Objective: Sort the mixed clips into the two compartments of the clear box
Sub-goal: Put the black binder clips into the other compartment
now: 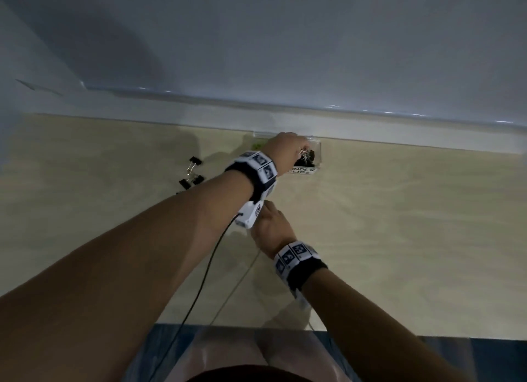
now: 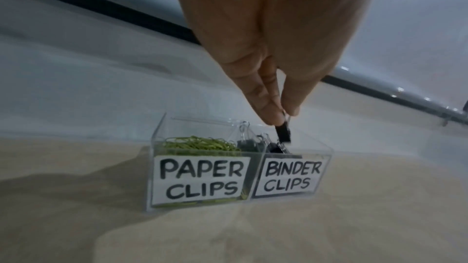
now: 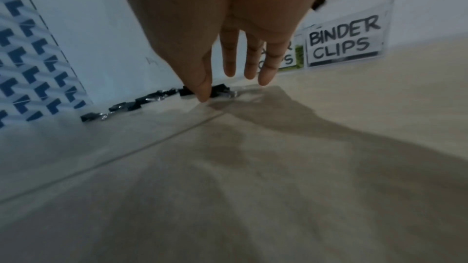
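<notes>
The left hand (image 2: 268,51) pinches a small black binder clip (image 2: 283,133) by its wire handle just above the clear plastic box's (image 2: 162,127) binder-clip compartment, so release low and centred; the right hand (image 3: 228,27) hangs relaxed, empty.

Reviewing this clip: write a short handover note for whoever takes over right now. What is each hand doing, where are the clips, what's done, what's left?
Left hand: pinches a black binder clip by its wire handle, above the BINDER CLIPS compartment.
Right hand: open, holding nothing, over the table.
Done: green paper clips fill the PAPER CLIPS compartment; several binder clips already sorted.
Left: drop this one, then move the loose binder clips lying left of the clear box.
</notes>
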Tool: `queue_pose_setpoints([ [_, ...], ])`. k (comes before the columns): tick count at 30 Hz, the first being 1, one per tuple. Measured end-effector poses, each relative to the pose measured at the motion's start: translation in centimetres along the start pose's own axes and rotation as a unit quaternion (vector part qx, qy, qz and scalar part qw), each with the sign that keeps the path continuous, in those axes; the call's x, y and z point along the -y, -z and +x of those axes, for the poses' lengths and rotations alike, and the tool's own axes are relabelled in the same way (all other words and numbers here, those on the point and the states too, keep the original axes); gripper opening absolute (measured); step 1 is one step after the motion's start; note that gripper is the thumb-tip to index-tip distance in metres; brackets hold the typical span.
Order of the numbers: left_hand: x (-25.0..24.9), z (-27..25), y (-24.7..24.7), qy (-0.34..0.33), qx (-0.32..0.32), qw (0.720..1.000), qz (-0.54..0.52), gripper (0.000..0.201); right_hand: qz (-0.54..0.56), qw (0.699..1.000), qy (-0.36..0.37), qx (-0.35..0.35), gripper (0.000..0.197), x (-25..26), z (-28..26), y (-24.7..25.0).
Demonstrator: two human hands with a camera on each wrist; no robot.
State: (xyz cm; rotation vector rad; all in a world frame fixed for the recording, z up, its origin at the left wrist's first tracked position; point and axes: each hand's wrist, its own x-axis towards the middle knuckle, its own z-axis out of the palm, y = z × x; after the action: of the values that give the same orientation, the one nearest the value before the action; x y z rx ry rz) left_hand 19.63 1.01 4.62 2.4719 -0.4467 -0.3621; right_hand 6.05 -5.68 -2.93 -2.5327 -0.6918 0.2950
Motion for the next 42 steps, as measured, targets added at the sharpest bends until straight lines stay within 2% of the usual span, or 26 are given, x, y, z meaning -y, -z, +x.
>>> queue_pose_setpoints([
  [2,0.1,-0.3,-0.1,-0.002,-0.003,1.0,0.002,0.041,-0.015,1.0,0.0,0.007,0.033,0.0,-0.1,-0.5],
  [4,1.3,-1.7,0.1,0.006,-0.043,0.999,-0.011,0.036,-0.026,0.999,0.018,0.004,0.027,-0.5,-0.4,-0.4],
  [6,4.0,-3.9,0.5,0.032,-0.087,0.996,-0.002,0.028,-0.041,0.999,0.027,-0.001,0.019,-1.3,-0.6,-0.2],
  [9,10.2,-7.6,1.6,0.105,-0.133,0.984,0.053,0.023,-0.049,0.999,0.023,0.004,0.023,-2.0,-0.7,0.0],
  [11,13.8,-9.8,2.7,0.182,-0.113,0.973,0.087,0.03,-0.032,0.999,-0.002,0.028,0.025,-1.8,-0.3,0.4],
  [13,16.1,-11.1,3.5,0.227,-0.045,0.966,0.117,0.04,-0.005,0.999,-0.026,0.031,0.024,-1.3,0.8,0.8],
  [16,17.4,-11.6,3.1,0.178,-0.004,0.979,0.095,0.042,0.005,0.999,0.003,0.053,0.025,0.5,2.8,0.7],
  [18,17.3,-11.4,2.5,0.157,-0.003,0.983,0.091,0.027,0.001,0.998,0.023,0.066,0.027,1.9,4.3,0.6],
  [20,17.0,-11.5,2.1,0.166,-0.01,0.983,0.071,0.015,-0.011,0.997,0.031,0.075,0.031,3.0,5.6,0.2],
  [24,17.3,-13.1,2.3,0.168,-0.093,0.981,0.005,0.006,-0.055,0.991,0.033,0.116,0.034,3.9,6.6,-0.9],
  [26,17.8,-14.4,2.9,0.173,-0.147,0.974,-0.021,0.004,-0.082,0.989,0.033,0.117,0.033,3.7,6.5,-1.3],
  [28,18.6,-15.7,3.3,0.181,-0.173,0.968,-0.032,0.006,-0.103,0.988,0.03,0.114,0.037,3.4,6.1,-1.6],
  [31,19.0,-17.4,3.2,0.198,-0.137,0.969,-0.052,0.021,-0.101,0.989,0.018,0.11,0.034,3.1,5.6,-1.3],
  [35,18.2,-18.0,2.1,0.182,-0.074,0.98,-0.031,0.038,-0.107,0.989,-0.014,0.102,0.028,2.2,4.3,-0.5],
  [39,17.2,-17.6,0.9,0.177,-0.044,0.983,0.014,0.034,-0.085,0.992,-0.043,0.088,0.031,0.8,2.4,0.4],
  [42,16.3,-17.2,0.1,0.19,-0.036,0.98,0.041,0.023,-0.044,0.996,-0.063,0.036,0.026,0.1,0.8,0.8],
])
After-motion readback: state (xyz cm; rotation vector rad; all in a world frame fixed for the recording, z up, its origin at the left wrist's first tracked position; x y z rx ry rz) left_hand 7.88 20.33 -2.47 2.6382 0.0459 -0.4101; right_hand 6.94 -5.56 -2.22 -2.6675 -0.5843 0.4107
